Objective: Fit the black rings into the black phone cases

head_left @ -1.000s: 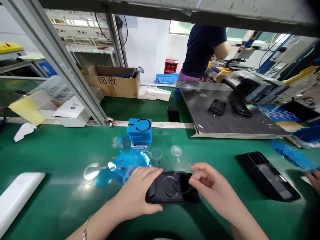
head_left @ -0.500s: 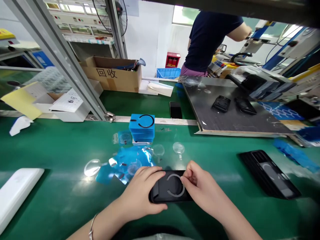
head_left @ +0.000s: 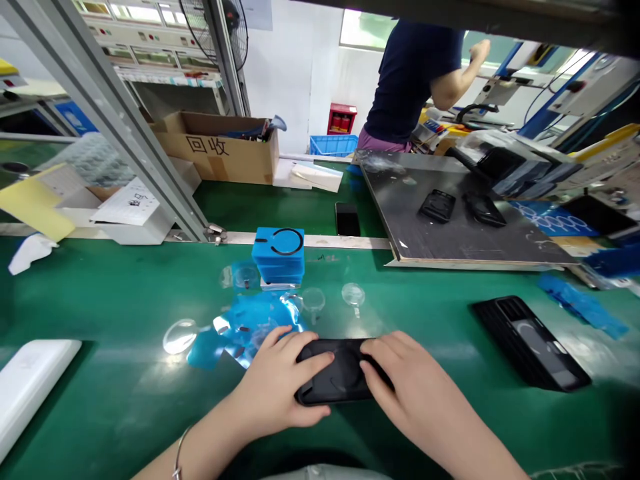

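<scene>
A black phone case (head_left: 336, 379) lies flat on the green bench top (head_left: 110, 373) right in front of me. My left hand (head_left: 277, 390) grips its left end, fingers curled over the top and thumb under the near edge. My right hand (head_left: 407, 390) lies on the right part of the case, fingers pressed flat together on its middle, covering the ring there. Just beyond sit crumpled blue film (head_left: 240, 330) and several clear round peel-off discs (head_left: 180, 335). A blue block with a black ring (head_left: 279, 255) stands behind them.
Another black case (head_left: 530, 341) lies to the right, a white slab (head_left: 30, 383) at the left edge. A dark board (head_left: 460, 223) carries two more cases. A phone (head_left: 347, 219), a cardboard box (head_left: 220, 150) and a metal post (head_left: 115, 120) stand behind. A person in a dark shirt (head_left: 415, 73) works beyond.
My right hand went from pinching at the ring on the case to lying flat over it, hiding the ring. The left hand kept its hold on the case's left end.
</scene>
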Available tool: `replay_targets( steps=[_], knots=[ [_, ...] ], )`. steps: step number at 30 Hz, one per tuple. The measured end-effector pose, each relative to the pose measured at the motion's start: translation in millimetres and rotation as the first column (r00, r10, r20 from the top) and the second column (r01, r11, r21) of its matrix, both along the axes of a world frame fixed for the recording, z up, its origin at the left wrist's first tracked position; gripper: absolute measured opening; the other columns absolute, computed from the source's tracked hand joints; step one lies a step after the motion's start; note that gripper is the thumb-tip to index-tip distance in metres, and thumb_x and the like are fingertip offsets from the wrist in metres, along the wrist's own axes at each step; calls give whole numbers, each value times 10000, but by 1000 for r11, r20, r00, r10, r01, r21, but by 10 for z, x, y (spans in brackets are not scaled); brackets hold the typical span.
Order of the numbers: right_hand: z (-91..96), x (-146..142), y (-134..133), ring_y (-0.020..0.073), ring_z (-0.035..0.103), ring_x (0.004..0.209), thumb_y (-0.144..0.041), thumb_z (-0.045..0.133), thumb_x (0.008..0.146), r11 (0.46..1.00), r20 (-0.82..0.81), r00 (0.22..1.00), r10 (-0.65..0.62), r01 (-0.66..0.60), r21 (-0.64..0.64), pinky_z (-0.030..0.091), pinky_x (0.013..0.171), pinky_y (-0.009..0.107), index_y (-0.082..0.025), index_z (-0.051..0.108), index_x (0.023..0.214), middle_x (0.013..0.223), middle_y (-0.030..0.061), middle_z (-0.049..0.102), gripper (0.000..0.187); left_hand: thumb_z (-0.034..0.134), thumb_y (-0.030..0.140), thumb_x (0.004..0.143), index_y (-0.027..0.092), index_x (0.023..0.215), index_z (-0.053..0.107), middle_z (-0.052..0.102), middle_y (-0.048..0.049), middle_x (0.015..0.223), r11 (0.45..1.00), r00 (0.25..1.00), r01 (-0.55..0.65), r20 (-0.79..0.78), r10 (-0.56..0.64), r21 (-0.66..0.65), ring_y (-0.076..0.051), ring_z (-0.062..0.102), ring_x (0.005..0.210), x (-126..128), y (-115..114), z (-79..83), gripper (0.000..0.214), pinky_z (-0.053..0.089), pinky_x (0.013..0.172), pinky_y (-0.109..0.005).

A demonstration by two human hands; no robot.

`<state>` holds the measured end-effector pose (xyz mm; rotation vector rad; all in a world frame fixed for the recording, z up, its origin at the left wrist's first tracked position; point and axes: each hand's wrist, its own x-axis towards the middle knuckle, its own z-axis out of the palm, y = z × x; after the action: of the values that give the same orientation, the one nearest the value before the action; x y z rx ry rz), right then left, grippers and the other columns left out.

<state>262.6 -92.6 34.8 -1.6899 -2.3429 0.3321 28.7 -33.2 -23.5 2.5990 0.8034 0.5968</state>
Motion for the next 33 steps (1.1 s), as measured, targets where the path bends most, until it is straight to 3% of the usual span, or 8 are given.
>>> replay_targets(
  steps=[5, 9, 15, 22, 26, 28, 30, 33],
  knots=[
    [-171, 156, -137, 349, 481, 1294, -262, 496, 998, 993, 63, 994, 91, -95, 71, 494, 979, 532, -213, 656, 1253, 1358, 128, 598, 305, 766, 528, 696, 267, 1223, 665, 640, -132, 1221, 1000, 1000, -9, 2, 9, 15, -339, 634, 1094, 3, -7, -2, 597, 427, 1005, -566],
    [-232, 190, -190, 349, 434, 1358, -290, 464, 1015, 996, 60, 994, 86, -88, 31, 486, 1018, 567, -259, 666, 1271, 1428, 102, 556, 327, 781, 497, 692, 270, 1223, 659, 631, -125, 1235, 1000, 1000, -22, 8, 22, -5, -337, 629, 1100, 9, -17, 18, 590, 439, 997, -567],
    [-155, 152, -195, 354, 357, 1426, -376, 493, 1005, 957, 30, 957, 288, -288, -32, 364, 1085, 697, -430, 592, 1324, 1504, -10, 484, 338, 814, 437, 658, 240, 1229, 653, 608, -150, 1254, 1000, 1000, 5, -27, -5, -27, -369, 613, 1111, 14, -21, 25, 625, 463, 965, -587],
    [-273, 115, -212, 342, 327, 1450, -362, 493, 1006, 974, -85, 973, 216, -220, -53, 249, 1142, 709, -444, 611, 1297, 1520, -32, 467, 324, 803, 423, 677, 255, 1287, 622, 583, -158, 1312, 992, 1000, -16, -27, 12, -127, -374, 583, 1164, -5, -14, -43, 658, 463, 1003, -585],
    [-519, 321, -271, 307, 299, 1473, -462, 428, 1014, 984, -404, 898, -175, 150, -93, 293, 1163, 624, -394, 542, 1390, 1570, 14, 401, 399, 787, 460, 710, 274, 1541, 307, 366, -167, 1566, 919, 989, -145, -43, 139, -366, -413, 398, 1391, -125, -174, -86, 978, 368, 1113, -611],
    [-656, 410, -341, 298, 285, 1483, -527, 363, 1016, 886, -472, 751, -463, 376, -271, 299, 1170, 596, -344, 420, 1495, 1598, 49, 354, 516, 638, 466, 857, 290, 1586, 149, 273, -145, 1621, 808, 954, -278, -49, 296, -519, -378, 381, 1418, -201, -305, -103, 895, 387, 1115, -582],
    [-771, 420, -429, 313, 192, 1511, -601, 379, 986, 784, -417, 678, -605, 419, -458, 230, 1190, 608, -322, 310, 1553, 1628, 49, 287, 636, 467, 467, 961, 300, 1584, 174, 312, -123, 1610, 686, 912, -351, -66, 406, -638, -340, 416, 1406, -241, -426, -104, 709, 416, 1106, -542],
    [-890, 284, -547, 319, 39, 1526, -649, 421, 950, 727, -375, 674, -637, 361, -585, 148, 1211, 602, -319, 217, 1581, 1662, 10, 161, 740, 400, 522, 980, 291, 1524, 368, 379, -92, 1581, 603, 901, -343, -72, 427, -720, -314, 347, 1452, -194, -543, -73, 592, 306, 1182, -520]
  ],
)
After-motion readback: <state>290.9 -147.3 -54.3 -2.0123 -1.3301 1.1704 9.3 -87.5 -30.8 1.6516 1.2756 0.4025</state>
